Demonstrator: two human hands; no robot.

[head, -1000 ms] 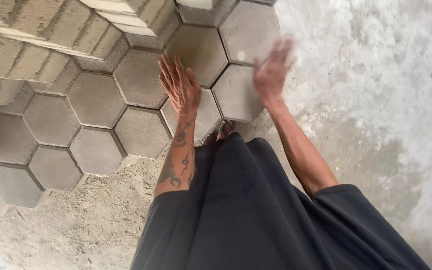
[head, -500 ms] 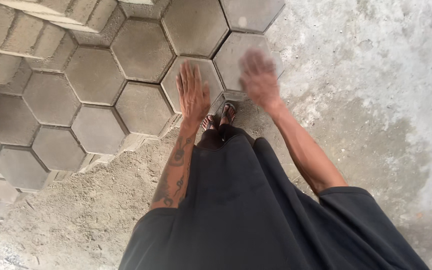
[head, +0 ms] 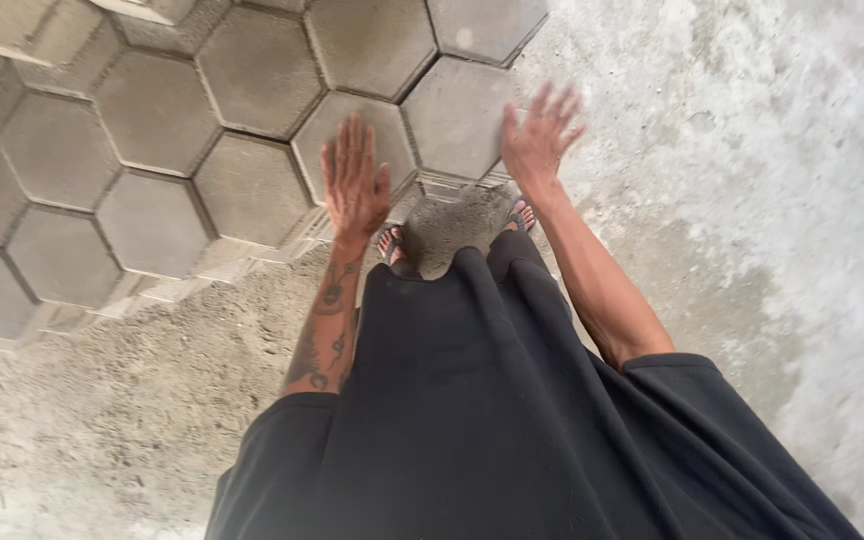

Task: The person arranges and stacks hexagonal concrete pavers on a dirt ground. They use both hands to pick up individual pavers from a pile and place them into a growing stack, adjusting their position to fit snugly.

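Head view, looking straight down the body. Both arms reach forward over a field of grey hexagonal concrete paving blocks (head: 252, 190) laid edge to edge on bare sandy ground (head: 122, 420). Left hand (head: 355, 185): flat, fingers spread, holding nothing, over the near edge of the grey hexagonal paver at the front of the field (head: 357, 135). Right hand (head: 537, 135): also splayed and empty, somewhat blurred, over the right rim of the neighbouring outermost grey hexagonal paver (head: 457, 115). Cannot tell whether either palm touches stone or hovers just above.

Feet in dark sandals (head: 390, 243) stand on the sand just near of the laid edge, toes close to the last row. Black loose clothing (head: 492, 400) hangs between the arms. Pale rough concrete floor (head: 752, 200) runs along the right.

Risks, as I judge them:
- Outer blocks sit unsupported at the open edge; a push or body weight on them could tilt one or slide it out of joint.
- Bare fingers near the joints could get pinched if a block shifts.
- Open toes lie under any block that drops.
- Loose sand underfoot, leaning posture: a slip forward seems possible.
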